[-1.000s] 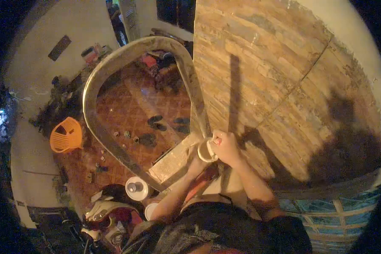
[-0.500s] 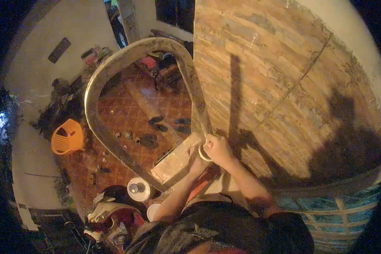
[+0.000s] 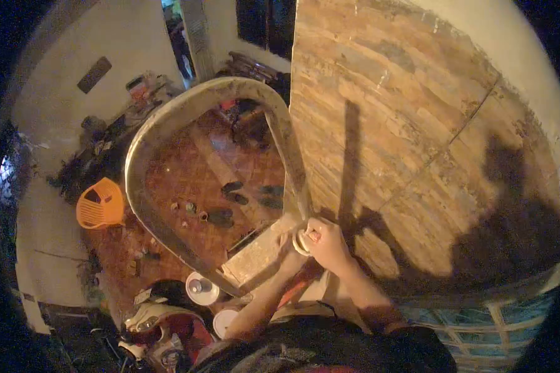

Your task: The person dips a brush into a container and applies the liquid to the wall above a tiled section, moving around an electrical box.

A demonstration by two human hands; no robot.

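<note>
A long pale strip [image 3: 144, 133] arches up in a large loop, its right side coming down to my hands. My right hand [image 3: 325, 241] is closed in a fist on the strip's end, beside a small pale ring-like coil [image 3: 301, 242]. Just left of it, my left hand [image 3: 287, 241] is closed too, partly hidden behind the coil and the strip. Below the loop's lower end lies a flat pale board [image 3: 255, 256], close to my left forearm.
A wood-patterned wall [image 3: 417, 124] rises at the right. An orange plastic chair [image 3: 101, 204] stands at the left on the reddish floor [image 3: 186, 168]. Sandals lie on that floor. Near my left arm are a white round container [image 3: 202, 288] and a red-and-white motorbike [image 3: 168, 329].
The top of the loop and both my hands sit a little lower in the view. Both hands keep their closed hold.
</note>
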